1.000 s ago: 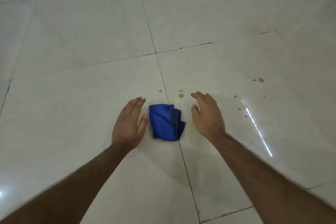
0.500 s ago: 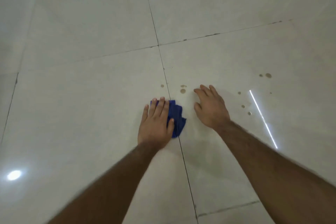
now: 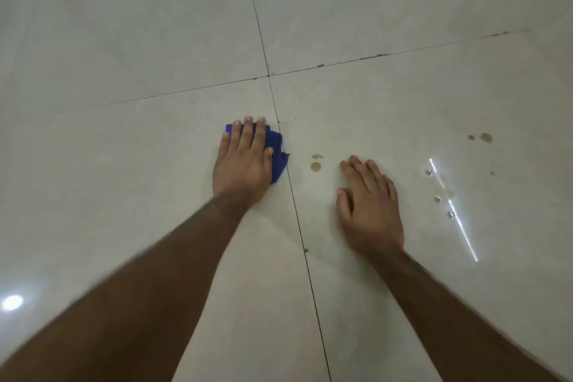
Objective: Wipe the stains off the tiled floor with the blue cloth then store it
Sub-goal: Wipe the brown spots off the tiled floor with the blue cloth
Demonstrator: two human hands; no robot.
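Note:
My left hand (image 3: 243,161) lies flat on top of the blue cloth (image 3: 278,155), pressing it onto the pale tiled floor (image 3: 139,180) just left of a grout line. Only the cloth's right and top edges show past my fingers. A brown stain (image 3: 315,166) with a smaller smear above it sits right of the cloth, between my two hands. My right hand (image 3: 369,208) rests palm down on the floor, fingers spread, holding nothing. Further brown spots (image 3: 486,137) mark the tile at the far right.
Small shiny droplets (image 3: 437,199) and a bright streak of reflected light (image 3: 454,211) lie right of my right hand. Dark grout lines (image 3: 297,220) cross the floor. A round light reflection (image 3: 12,302) glows at the lower left.
My left hand went from beside the cloth to flat on top of it and pushed it forward and left. My right hand settled flat on the floor.

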